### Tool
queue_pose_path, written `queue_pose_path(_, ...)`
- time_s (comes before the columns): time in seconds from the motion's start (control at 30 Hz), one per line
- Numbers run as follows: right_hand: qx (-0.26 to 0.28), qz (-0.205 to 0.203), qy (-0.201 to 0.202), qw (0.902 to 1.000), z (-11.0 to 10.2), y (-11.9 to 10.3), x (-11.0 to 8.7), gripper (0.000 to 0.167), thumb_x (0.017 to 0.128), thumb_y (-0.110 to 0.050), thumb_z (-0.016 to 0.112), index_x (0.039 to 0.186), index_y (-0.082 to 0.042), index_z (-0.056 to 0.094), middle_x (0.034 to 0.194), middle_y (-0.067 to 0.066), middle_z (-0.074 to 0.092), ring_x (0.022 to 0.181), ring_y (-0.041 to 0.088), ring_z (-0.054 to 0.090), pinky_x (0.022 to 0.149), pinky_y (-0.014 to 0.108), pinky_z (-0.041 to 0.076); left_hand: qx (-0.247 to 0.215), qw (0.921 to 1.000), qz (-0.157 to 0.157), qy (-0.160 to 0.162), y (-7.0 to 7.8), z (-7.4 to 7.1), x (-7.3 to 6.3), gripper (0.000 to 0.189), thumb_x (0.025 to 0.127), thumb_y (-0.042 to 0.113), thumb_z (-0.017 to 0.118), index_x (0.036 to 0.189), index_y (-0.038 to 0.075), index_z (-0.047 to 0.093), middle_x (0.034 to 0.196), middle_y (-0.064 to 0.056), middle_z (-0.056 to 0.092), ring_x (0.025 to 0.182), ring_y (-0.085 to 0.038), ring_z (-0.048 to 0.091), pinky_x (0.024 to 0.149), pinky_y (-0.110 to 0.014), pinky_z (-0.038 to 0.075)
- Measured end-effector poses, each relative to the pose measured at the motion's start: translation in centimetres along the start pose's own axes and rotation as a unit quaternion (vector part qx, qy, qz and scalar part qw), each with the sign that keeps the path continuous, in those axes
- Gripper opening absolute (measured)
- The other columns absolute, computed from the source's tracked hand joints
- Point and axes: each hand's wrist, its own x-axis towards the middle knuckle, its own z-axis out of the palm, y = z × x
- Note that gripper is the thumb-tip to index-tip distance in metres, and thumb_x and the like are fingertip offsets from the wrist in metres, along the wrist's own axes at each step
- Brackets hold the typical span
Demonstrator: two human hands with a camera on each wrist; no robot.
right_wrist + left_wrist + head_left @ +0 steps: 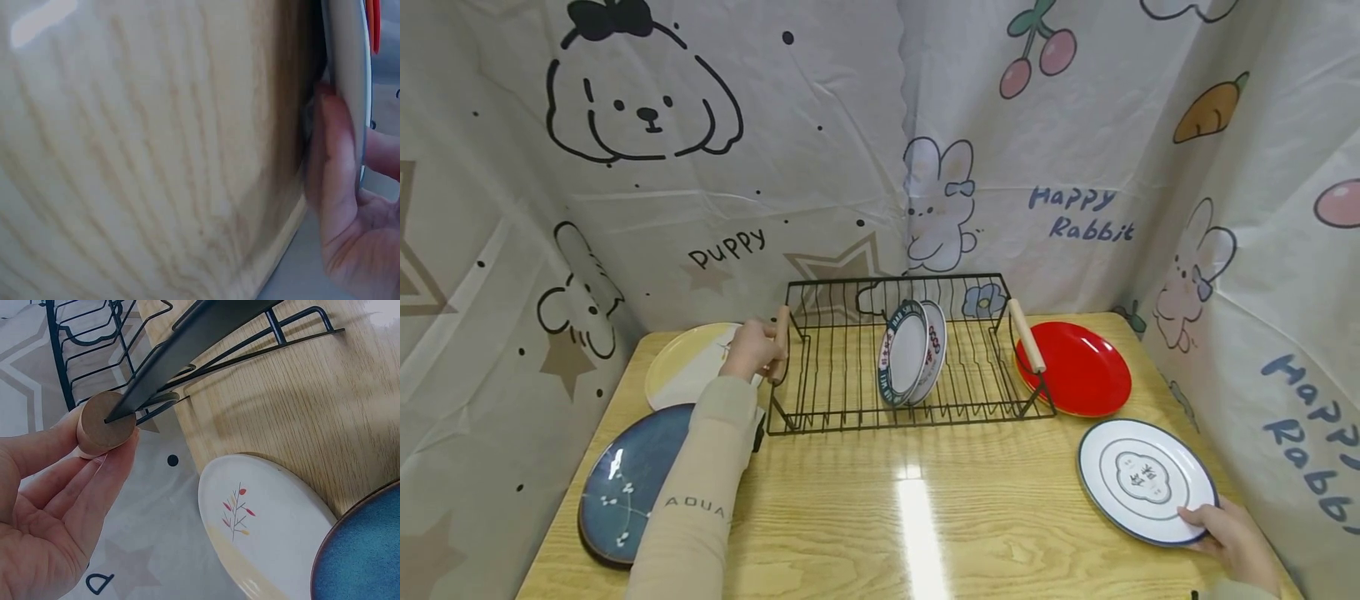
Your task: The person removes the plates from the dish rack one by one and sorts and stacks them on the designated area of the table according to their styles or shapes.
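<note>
A black wire dish rack (838, 417) with wooden handles stands at the back middle of the table. My left hand (750, 350) pinches its left wooden handle (103, 428) between thumb and fingers. Two patterned dishes (904, 354) stand on edge side by side near the rack's middle. At the right front, my right hand (1228, 533) grips the near rim of a white plate (1105, 467) with a blue edge and a dark motif. The thumb lies on top of the plate, and the fingers (337, 162) are underneath it.
A red plate (1082, 371) lies behind the white plate, partly under the rack's right handle. On the left are a yellow and white plate (673, 367) and a blue plate (625, 483) with a blossom pattern. Printed curtains (835, 150) enclose the wooden table (850, 517).
</note>
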Motion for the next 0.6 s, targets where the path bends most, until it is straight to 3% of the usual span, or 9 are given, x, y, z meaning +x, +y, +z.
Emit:
queue_pose_path(0.27, -0.05, 0.0, 0.052, 0.9974, 0.6, -0.3, 0.2, 0.054, 0.072, 0.002, 0.062, 0.111, 0.024, 0.033, 0.063, -0.002, 0.056, 0.059, 0.011, 0.057, 0.057, 0.028, 0.054, -0.006, 0.9999, -0.009, -0.004, 0.1, 0.0, 0.0, 0.051, 0.087, 0.001, 0.058, 0.135, -0.005, 0.041, 0.115, -0.028, 0.052, 0.085, -0.033, 0.062, 0.064, -0.038, 0.057)
queue_pose_path(0.47, -0.094, 0.005, 0.083, 0.9922, 0.9, -0.2, 0.2, 0.045, 0.071, -0.001, 0.064, 0.1, 0.023, 0.04, 0.062, 0.001, 0.055, 0.056, 0.012, 0.055, 0.054, 0.026, 0.051, -0.013, 0.9999, -0.007, 0.0, 0.2, 0.0, -0.2, 0.047, 0.087, 0.0, 0.059, 0.131, -0.006, 0.046, 0.111, -0.028, 0.053, 0.08, -0.03, 0.062, 0.064, -0.038, 0.057)
queue_pose_path(0.6, -0.118, 0.012, 0.105, 0.9874, 1.2, -0.4, 0.2, 0.039, 0.071, -0.001, 0.063, 0.095, 0.022, 0.042, 0.061, 0.005, 0.054, 0.054, 0.013, 0.054, 0.052, 0.026, 0.051, -0.011, 0.9999, -0.009, 0.001, 0.2, 0.0, -0.2, 0.051, 0.087, 0.0, 0.058, 0.135, -0.005, 0.041, 0.114, -0.028, 0.052, 0.083, -0.032, 0.063, 0.063, -0.037, 0.057)
